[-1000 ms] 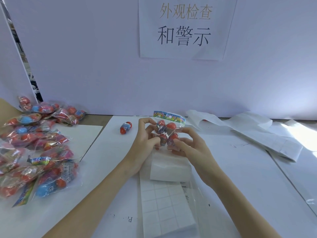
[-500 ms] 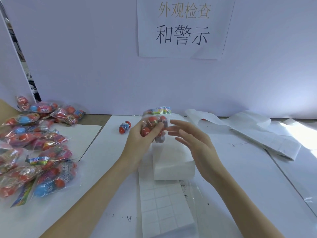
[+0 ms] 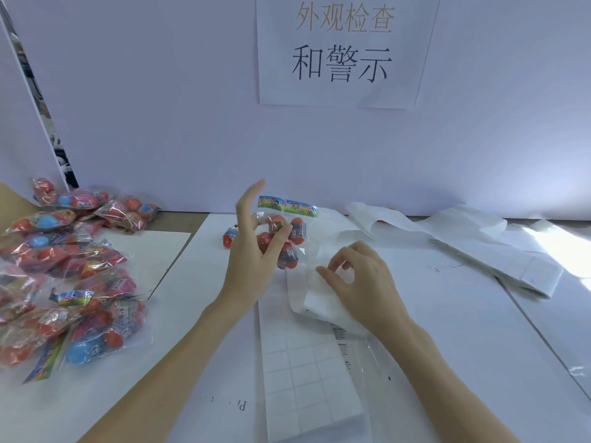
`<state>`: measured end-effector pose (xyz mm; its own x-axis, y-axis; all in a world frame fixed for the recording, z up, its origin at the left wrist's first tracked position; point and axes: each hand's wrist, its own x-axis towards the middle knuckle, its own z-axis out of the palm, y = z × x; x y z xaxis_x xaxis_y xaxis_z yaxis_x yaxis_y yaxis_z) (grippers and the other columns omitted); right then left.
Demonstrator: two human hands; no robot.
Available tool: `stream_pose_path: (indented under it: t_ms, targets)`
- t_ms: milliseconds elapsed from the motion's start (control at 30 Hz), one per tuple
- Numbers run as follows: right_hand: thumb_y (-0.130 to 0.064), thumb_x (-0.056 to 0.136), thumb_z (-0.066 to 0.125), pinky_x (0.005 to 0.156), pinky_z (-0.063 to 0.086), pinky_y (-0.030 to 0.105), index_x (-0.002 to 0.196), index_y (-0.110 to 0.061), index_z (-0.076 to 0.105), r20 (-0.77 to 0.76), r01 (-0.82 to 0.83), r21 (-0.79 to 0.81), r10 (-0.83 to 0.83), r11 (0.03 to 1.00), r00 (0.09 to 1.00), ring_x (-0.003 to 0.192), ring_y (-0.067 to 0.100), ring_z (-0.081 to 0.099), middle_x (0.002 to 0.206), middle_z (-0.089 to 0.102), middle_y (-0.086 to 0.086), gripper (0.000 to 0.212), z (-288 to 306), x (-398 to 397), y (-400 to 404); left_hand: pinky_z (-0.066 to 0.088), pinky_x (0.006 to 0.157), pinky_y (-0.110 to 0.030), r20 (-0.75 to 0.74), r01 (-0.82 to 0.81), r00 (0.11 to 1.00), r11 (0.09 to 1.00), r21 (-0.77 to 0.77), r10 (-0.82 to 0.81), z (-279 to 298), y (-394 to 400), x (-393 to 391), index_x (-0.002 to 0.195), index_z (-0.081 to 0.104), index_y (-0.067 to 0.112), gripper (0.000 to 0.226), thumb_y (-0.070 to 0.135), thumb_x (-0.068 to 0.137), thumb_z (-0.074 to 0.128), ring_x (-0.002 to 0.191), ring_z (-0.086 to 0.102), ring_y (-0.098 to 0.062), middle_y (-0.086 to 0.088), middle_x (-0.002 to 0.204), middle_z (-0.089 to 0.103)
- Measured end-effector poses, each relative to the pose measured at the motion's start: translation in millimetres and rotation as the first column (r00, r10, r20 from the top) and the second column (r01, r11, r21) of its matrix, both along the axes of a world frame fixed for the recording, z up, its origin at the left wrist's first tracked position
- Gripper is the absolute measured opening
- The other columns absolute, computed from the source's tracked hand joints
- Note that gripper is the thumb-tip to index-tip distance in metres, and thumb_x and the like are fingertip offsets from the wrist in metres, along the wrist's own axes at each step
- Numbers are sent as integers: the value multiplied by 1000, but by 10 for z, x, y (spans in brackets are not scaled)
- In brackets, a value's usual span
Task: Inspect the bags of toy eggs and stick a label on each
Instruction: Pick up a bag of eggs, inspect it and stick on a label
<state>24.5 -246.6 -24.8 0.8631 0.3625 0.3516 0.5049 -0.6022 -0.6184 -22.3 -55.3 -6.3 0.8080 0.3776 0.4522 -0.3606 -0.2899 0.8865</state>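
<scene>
Left hand (image 3: 252, 251) pinches the bag (image 3: 286, 233) loosely, index finger straight up; it might slip. Right hand (image 3: 361, 279) fingers curl, picking at the label sheet (image 3: 307, 353), which could tear near the table's middle.

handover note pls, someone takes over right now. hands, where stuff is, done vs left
Left hand: holds one bag of toy eggs up off the table, index finger straight.
Right hand: fingers curled, picking at the folded label sheet; no label visibly peeled.
Pile of bags lies at the left of the table. One loose egg sits behind the left hand. Spent backing sheets lie at the right.
Done: can't tell which bags in the pile are labelled.
Left: peel a label, stick it on the held bag.
</scene>
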Motion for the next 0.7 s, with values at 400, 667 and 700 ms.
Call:
stream_pose_path:
  t_ms: [400,667,700]
  targets:
    - [-54,107,35,82,50,26,78,-25,82,-241,132,106,-104,986,965,83,5,70,76,76,-18,63,103,64,-83,38,110,-14,-212,386,922,729,565,-324,-93,-61,-98,116,76,39,36,53,83,81,136,40,-10,11,147,29]
    - [-46,111,31,92,48,36,93,-23,83,-240,139,91,-114,986,964,97,18,69,93,79,-9,60,136,63,-108,40,104,-10,-248,425,905,737,525,-345,-33,-9,-106,108,74,41,40,55,73,88,144,38,-12,19,149,34]
    - [-44,111,31,94,49,37,96,-20,82,-244,139,131,-104,982,964,98,18,70,95,79,-8,58,136,62,-106,41,99,-10,-225,404,915,756,515,-335,-39,-19,-91,103,77,36,32,49,77,88,140,42,-13,17,146,39]
